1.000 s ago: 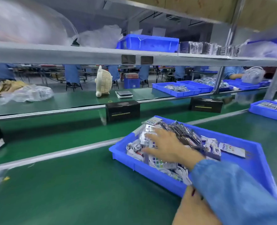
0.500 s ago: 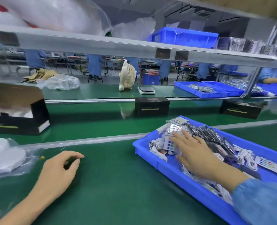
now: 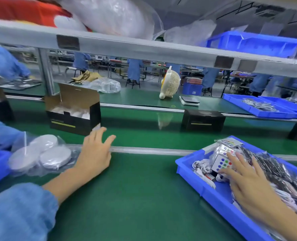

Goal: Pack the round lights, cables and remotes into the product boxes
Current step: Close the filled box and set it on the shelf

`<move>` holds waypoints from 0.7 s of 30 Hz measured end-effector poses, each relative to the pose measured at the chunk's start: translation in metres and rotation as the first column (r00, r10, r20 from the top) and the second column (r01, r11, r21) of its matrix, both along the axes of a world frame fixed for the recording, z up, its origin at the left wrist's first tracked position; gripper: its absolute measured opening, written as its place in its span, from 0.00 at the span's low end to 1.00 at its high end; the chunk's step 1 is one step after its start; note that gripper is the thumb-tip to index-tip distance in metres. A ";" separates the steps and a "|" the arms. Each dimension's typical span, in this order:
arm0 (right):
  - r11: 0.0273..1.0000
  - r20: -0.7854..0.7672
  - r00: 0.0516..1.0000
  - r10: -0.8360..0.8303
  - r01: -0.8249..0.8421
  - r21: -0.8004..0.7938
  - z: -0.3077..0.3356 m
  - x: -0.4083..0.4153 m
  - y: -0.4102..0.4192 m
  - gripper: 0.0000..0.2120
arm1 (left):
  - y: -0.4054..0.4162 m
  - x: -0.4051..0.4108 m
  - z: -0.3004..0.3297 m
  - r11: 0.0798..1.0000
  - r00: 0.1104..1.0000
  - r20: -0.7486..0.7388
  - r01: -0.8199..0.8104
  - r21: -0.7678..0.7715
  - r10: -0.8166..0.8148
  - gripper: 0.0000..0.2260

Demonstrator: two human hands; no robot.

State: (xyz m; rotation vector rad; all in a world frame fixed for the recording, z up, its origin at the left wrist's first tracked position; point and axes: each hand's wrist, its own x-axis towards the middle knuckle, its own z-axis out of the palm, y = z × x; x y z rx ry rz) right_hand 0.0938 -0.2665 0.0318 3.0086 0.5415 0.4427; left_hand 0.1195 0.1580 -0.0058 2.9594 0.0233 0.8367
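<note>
Smooth green belt (image 3: 144,197), left grip (image 3: 93,153) spread flat, right grip (image 3: 245,180) splayed on glossy bagged remotes (image 3: 221,164).

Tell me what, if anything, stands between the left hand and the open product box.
Nothing visible does. The left hand reaches with spread fingers over bare green belt toward the open product box; the bagged round lights lie off to its left.

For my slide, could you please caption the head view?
Left hand reaches toward open product box; right hand touches remotes.

Blue tray (image 3: 219,193) runs off right edge; right hand (image 3: 248,185) covers remotes (image 3: 221,163)
</note>
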 end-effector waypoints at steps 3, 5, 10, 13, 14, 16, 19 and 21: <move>0.970 0.154 0.974 0.167 -0.191 0.151 0.015 -0.016 0.012 0.17 | 0.056 0.044 0.031 0.962 0.957 0.124 -0.270 0.041 0.263 0.35; 0.977 -0.129 0.970 0.206 -0.197 0.080 0.010 -0.028 0.025 0.24 | 0.091 0.069 0.038 0.920 0.929 -0.013 -0.364 0.141 0.370 0.34; 0.982 -0.277 0.955 0.105 -0.144 -0.123 -0.009 -0.031 0.042 0.37 | 0.121 0.116 0.024 0.892 0.929 -0.158 -0.257 0.372 0.334 0.21; 0.984 -0.210 0.970 0.126 -0.149 -0.102 -0.011 -0.025 0.033 0.35 | 0.128 0.131 0.025 0.982 0.960 -0.215 -0.157 0.107 0.177 0.11; 0.984 -0.199 0.971 0.129 -0.150 -0.096 -0.013 -0.021 0.030 0.35 | 0.130 0.132 0.027 0.995 0.970 -0.221 -0.101 0.003 0.099 0.10; 0.985 -0.192 0.976 0.100 -0.124 -0.119 -0.013 -0.012 0.024 0.34 | 0.117 0.123 0.036 0.994 0.979 -0.194 0.035 -0.104 -0.055 0.13; 0.992 -0.215 0.976 0.038 -0.064 -0.111 -0.008 0.005 0.011 0.30 | 0.066 0.096 0.057 0.945 0.937 -0.147 0.296 -0.140 -0.316 0.08; 0.999 -0.261 0.965 0.033 -0.037 -0.009 0.005 0.018 -0.001 0.22 | 0.027 0.075 0.073 0.886 0.884 -0.110 0.435 -0.161 -0.454 0.12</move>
